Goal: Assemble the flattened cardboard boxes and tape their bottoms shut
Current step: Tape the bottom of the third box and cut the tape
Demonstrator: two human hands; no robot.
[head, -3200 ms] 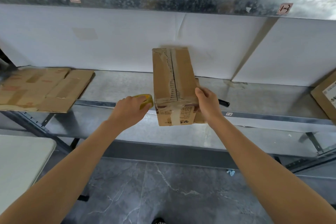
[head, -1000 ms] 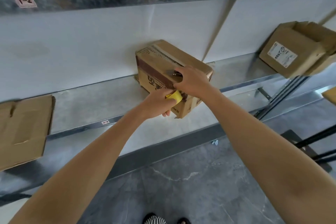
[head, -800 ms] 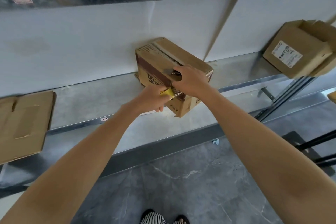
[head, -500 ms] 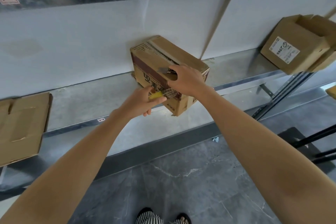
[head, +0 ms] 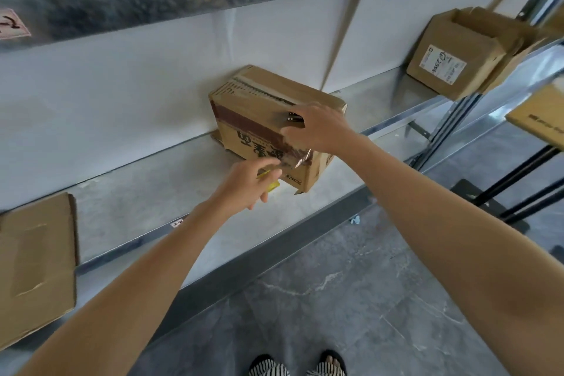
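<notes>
Cardboard box (head: 253, 122), rectangular, creased, on metal shelf (head: 137, 198); crinkled glossy tape (head: 298, 159)

Matt cardboard box (head: 259, 110); glossy tape (head: 297, 159); mottled metal shelf (head: 152, 189).

Both bare forearms are reaching forward, converging. The left hand (head: 247, 183) is pinching a clear tape strip (head: 293, 162) at its fingertips, a yellow object (head: 272, 185) lying under its curled fingers. The right hand (head: 319, 128) is arching palm down, gripping a small black tool (head: 293, 118) beneath its forefinger, thumb stretching leftward
</notes>
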